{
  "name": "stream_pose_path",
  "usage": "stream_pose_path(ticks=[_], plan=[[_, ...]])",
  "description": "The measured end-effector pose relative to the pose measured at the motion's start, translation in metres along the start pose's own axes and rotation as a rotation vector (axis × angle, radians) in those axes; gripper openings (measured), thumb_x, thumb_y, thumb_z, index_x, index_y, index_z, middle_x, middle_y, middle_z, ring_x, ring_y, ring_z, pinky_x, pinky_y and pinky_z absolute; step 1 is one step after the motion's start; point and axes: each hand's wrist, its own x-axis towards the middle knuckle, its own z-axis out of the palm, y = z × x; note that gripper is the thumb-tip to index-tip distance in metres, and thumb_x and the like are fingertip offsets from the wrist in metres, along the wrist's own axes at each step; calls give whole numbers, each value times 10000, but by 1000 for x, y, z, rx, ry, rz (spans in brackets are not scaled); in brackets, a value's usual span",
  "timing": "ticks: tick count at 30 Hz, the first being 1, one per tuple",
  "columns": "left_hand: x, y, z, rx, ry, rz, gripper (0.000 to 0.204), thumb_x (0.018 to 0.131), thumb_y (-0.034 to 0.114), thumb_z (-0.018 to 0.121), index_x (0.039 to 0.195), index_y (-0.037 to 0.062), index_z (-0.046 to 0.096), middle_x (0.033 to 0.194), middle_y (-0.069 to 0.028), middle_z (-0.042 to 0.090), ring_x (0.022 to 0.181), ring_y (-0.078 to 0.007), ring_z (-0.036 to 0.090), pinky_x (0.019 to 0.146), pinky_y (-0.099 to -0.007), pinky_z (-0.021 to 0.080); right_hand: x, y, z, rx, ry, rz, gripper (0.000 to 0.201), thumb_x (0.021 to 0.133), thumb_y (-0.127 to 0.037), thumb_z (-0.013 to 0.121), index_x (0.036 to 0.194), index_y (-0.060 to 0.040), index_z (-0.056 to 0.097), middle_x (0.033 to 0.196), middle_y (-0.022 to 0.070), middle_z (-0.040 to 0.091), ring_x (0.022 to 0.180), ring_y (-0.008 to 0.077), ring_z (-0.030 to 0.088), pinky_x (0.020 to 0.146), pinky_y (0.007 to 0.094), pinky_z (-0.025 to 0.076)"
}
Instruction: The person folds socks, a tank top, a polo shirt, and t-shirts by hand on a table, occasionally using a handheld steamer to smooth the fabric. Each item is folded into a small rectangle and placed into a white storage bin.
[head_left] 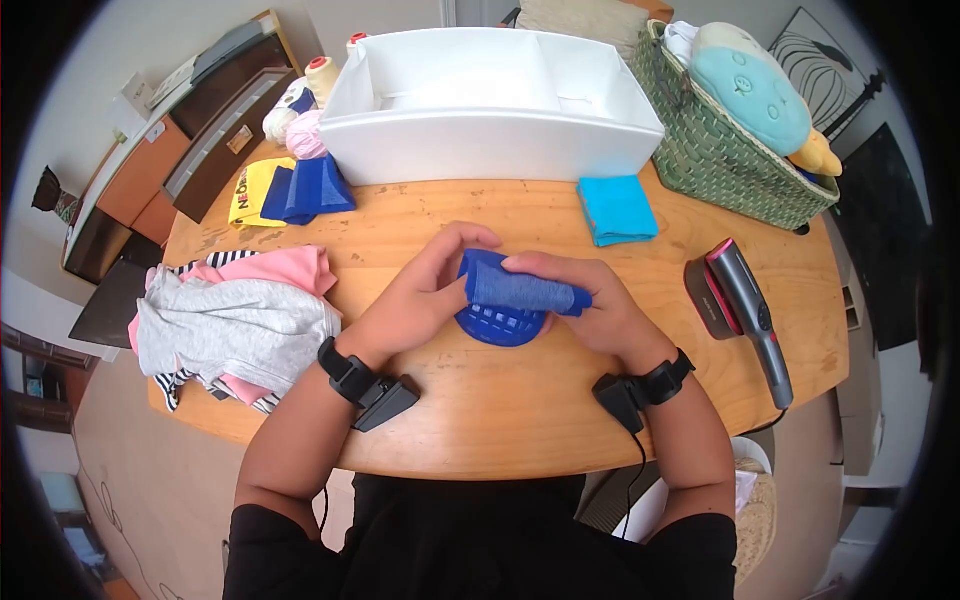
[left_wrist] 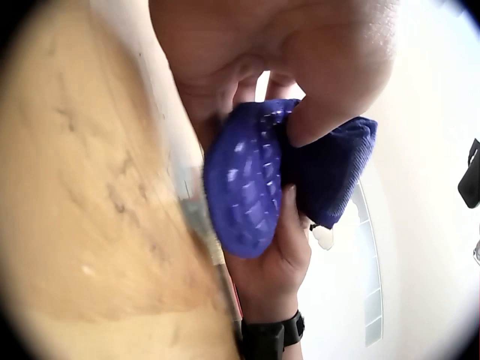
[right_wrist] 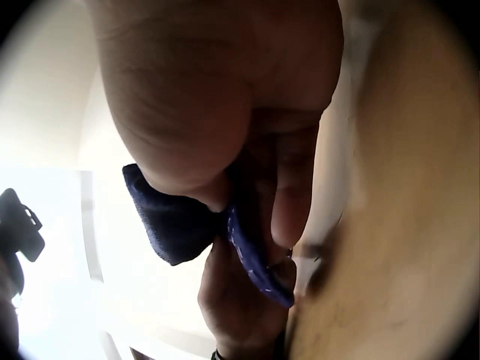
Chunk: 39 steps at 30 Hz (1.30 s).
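Over the middle of the table, both hands hold a blue sock shoe (head_left: 517,290) with a ribbed knit cuff and a rubbery sole. The sole (left_wrist: 244,180) shows rows of raised squares in the left wrist view. My left hand (head_left: 432,290) grips the left end, its thumb pressed against the knit. From the other side, my right hand (head_left: 595,295) pinches it with the thumb on top of the cuff and the fingers beneath. The cuff (right_wrist: 169,217) sticks out past the thumb in the right wrist view. Most of the right fingers are hidden in the head view.
A pile of grey, pink and striped clothes (head_left: 235,325) lies left. Folded blue cloth (head_left: 310,190), yellow cloth (head_left: 250,195) and yarn stand behind it. A white divided bin (head_left: 490,145) spans the back, near a turquoise folded cloth (head_left: 617,210), green basket (head_left: 700,165) and corded handheld steamer (head_left: 742,300).
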Motion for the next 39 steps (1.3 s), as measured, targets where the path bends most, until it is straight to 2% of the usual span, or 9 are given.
stream_pose_path(ticks=[3, 5, 11, 14, 17, 20, 22, 29, 39], plan=[[0, -1, -2, 54, -29, -156, 378, 1082, 137, 582, 1450, 97, 507, 1286, -26, 609, 1187, -107, 597, 1033, -291, 486, 3, 2, -2, -232, -6, -177, 427, 1028, 26, 593, 1419, -111, 695, 1283, 89, 703, 1094, 199, 694, 931, 315, 570], [-2, 1, -3, -304, -43, -242, 373, 1107, 217, 534, 1458, 97, 502, 1288, -40, 613, 1170, -110, 620, 971, -292, 540, 4, -1, 2, -402, 14, -316, 440, 997, 18, 630, 1408, -117, 709, 1244, 126, 707, 1110, 247, 700, 965, 328, 550], [-2, 14, 3, -385, -74, -275, 408, 1120, 236, 541, 1492, 88, 462, 1296, -58, 610, 1162, -140, 648, 904, -345, 621, 2, -12, 5, -492, 24, -208, 357, 1060, -70, 648, 1401, -149, 719, 1221, 102, 654, 1153, 226, 670, 990, 327, 539], [-4, 20, 12, -90, -38, -255, 452, 1095, 167, 611, 1506, 88, 442, 1294, -61, 604, 1173, -140, 635, 952, -334, 597, 2, -17, 8, -70, 44, 90, 393, 1054, -67, 653, 1439, -137, 689, 1251, 121, 609, 1175, 262, 654, 1034, 344, 523], [-3, 15, 15, -24, 13, -170, 495, 1055, 58, 661, 1494, 72, 433, 1220, -78, 605, 1079, -154, 662, 829, -310, 635, 2, -4, -10, -617, -97, -248, 496, 1038, -101, 674, 1526, -91, 590, 1281, 119, 594, 1209, 240, 635, 1053, 352, 520], [-2, 9, 13, -1, -2, -110, 532, 1038, 14, 666, 1506, 82, 423, 1235, -70, 592, 1108, -147, 649, 870, -300, 616, 1, -4, -11, -351, -151, -305, 629, 1010, -104, 695, 1599, -68, 474, 1341, 126, 574, 1238, 228, 618, 1064, 372, 520], [-3, 11, 14, 37, 2, -97, 547, 1028, -6, 668, 1508, 85, 420, 1259, -70, 583, 1136, -146, 637, 917, -300, 595, -5, -3, 4, 114, 70, -44, 706, 995, -111, 730, 1625, -62, 416, 1340, 114, 580, 1251, 206, 604, 1071, 377, 523], [-2, 4, 16, 154, 2, 15, 569, 1008, -28, 676, 1504, 80, 419, 1343, -80, 558, 1221, -147, 595, 1079, -309, 499, 2, 5, 4, 22, 60, 104, 681, 990, -73, 744, 1598, -57, 437, 1310, 98, 598, 1221, 172, 605, 1059, 345, 527], [-4, 7, 15, 95, -4, -234, 344, 1082, 142, 650, 1378, 24, 521, 1204, -79, 630, 1117, -128, 632, 934, -304, 585, 2, 6, 2, -16, 40, 111, 646, 988, -64, 740, 1565, -56, 450, 1359, 96, 564, 1238, 160, 578, 1021, 327, 534]])
